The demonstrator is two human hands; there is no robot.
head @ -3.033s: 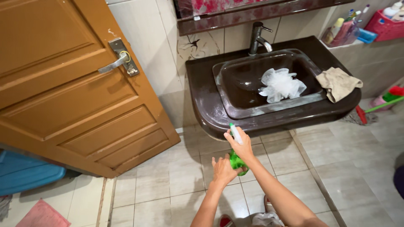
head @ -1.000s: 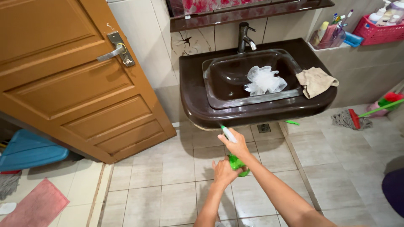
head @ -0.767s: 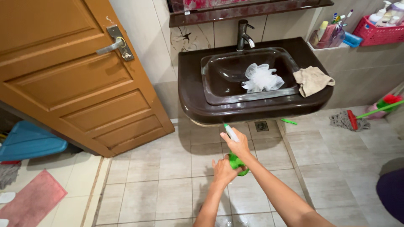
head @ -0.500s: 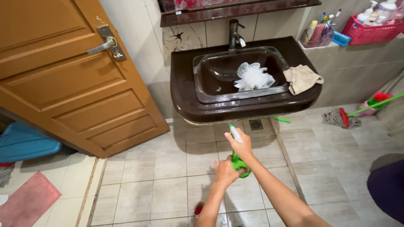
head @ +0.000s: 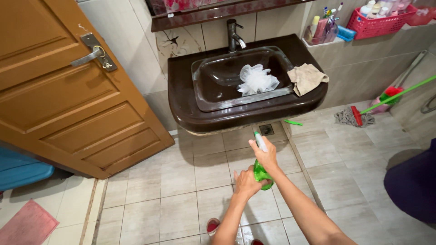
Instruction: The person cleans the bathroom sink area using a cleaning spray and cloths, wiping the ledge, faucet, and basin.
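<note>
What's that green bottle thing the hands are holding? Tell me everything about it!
It is a small green spray bottle of see-through plastic, with a white spray head and a green tip pointing up toward the dark brown sink. It is held tilted above the tiled floor. The right hand wraps its neck and spray head; the left hand grips its green body from below. Fingers hide much of it, so how full it is cannot be told.

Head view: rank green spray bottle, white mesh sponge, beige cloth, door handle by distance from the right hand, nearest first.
From the right hand:
1. Green spray bottle, held in that hand, with the left hand at its base.
2. White mesh sponge, in the sink basin above.
3. Beige cloth, on the sink's right rim.
4. Door handle, far left on the door.
</note>
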